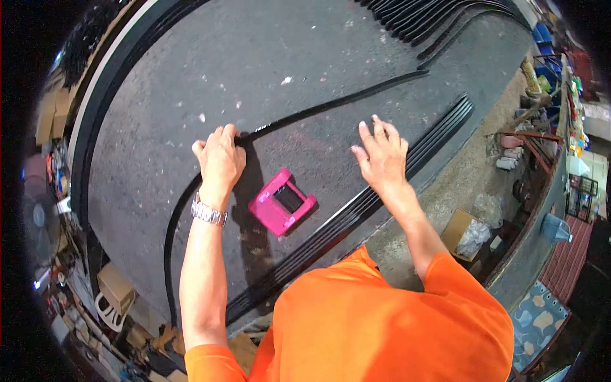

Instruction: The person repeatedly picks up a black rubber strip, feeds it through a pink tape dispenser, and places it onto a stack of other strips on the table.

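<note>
On the grey table (318,51), just beyond and left of the pink case (270,213), grasping a black strip (331,102) with the left hand (221,156), fingers curled down over it, undersides hidden. Along that strip, beyond the case, a few small white marks close to the grip; then, past the hand, a bend round the case's left and back toward the person. On the left wrist, left of the case, a metal watch (209,211). Beyond and right of the case, holding nothing in the right hand (382,156), fingers spread and loosely bent; impossible to tell whether touching the table or hovering. Inside the case, a dark insert (289,198). Between the case and the orange shirt (382,325), a slanting bundle (439,135) of black lengths, reaching rightward beside the right hand. Well beyond the case, to the right, a stack (420,22) of curved black pieces. Past the table edge, right of the case, a carton (456,232) with clear plastic (474,237) inside.
</note>
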